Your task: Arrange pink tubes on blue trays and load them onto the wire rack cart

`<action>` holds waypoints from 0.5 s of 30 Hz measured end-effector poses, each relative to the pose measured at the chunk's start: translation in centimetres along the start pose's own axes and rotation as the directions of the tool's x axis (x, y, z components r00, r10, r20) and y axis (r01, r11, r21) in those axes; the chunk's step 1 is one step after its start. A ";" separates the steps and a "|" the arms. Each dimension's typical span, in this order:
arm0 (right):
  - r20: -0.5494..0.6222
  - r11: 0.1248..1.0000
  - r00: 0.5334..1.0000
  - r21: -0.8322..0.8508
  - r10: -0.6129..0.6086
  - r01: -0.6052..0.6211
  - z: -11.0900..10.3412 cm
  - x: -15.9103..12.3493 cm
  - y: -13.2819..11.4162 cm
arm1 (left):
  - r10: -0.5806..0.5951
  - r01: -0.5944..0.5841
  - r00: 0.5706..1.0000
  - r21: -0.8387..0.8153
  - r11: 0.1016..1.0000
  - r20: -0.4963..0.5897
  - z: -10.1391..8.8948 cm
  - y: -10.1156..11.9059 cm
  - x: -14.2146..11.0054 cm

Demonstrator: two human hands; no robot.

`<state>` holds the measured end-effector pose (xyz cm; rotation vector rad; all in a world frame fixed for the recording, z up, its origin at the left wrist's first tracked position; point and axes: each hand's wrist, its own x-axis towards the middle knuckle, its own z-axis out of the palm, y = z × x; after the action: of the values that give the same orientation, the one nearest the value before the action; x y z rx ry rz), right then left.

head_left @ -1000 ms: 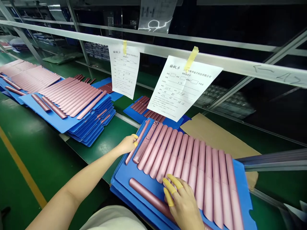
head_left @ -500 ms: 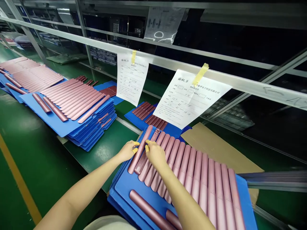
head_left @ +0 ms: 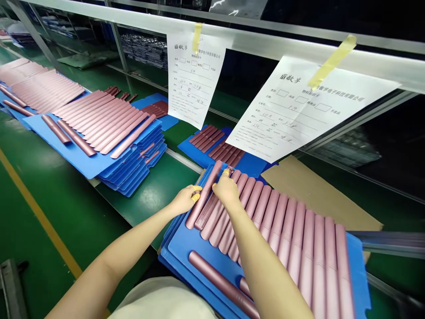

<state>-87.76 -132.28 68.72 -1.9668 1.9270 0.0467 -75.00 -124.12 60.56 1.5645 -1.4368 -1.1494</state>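
Note:
Long pink rounded strips [head_left: 272, 212] lie side by side on a blue sheet [head_left: 181, 241]. My left hand [head_left: 186, 199] is at the left edge of the end strip [head_left: 203, 195], its yellow-covered thumb and finger slightly apart. Just right of that strip lies a strip with its hollow side up [head_left: 206, 212]. My right hand [head_left: 227, 189] bends over this upturned strip, thumb by its left edge and a yellow-tipped finger near its far end. The hand hides the strip's upper part. Another pink strip [head_left: 222, 283] lies crosswise at the sheet's near edge.
To the left, more pink strips [head_left: 102, 119] cover a stack of blue sheets [head_left: 133, 177]. Two printed papers [head_left: 195, 84] hang taped to a metal rail [head_left: 133, 22]. Behind lie smaller dark pink strips [head_left: 229, 153] on blue sheets, and a cardboard piece [head_left: 318, 190].
The view has tilted down, so the papers appear larger and higher. My right hand's finger has reached to the far end of the upturned strip. My left hand stays by the end strip.

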 end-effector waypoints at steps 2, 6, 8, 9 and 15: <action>-0.020 0.997 1.000 0.070 0.022 -0.020 0.1 0.2 0.4 | -0.013 0.014 1.000 -0.006 1.000 0.005 -0.1 0.1 0.0; 0.001 0.965 0.999 0.260 0.043 -0.042 0.8 0.5 2.0 | -0.020 0.020 0.999 -0.017 1.000 0.026 -0.1 -0.1 0.1; 0.038 0.936 0.999 0.351 0.029 -0.040 1.2 0.7 2.7 | -0.010 0.011 1.000 -0.025 1.000 0.026 0.0 -0.4 0.3; 0.049 0.924 0.999 0.381 0.017 -0.034 1.4 0.7 3.0 | -0.003 0.004 1.000 -0.027 1.000 0.024 0.1 -0.6 0.4; -0.038 0.954 0.998 0.294 -0.045 0.054 1.6 0.2 3.3 | 0.055 -0.056 0.998 0.013 0.998 0.030 0.2 -0.9 1.0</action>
<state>-90.56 -131.93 66.35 -1.8230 1.7824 -0.2713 -74.85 -124.96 59.49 1.5131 -1.5014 -1.1373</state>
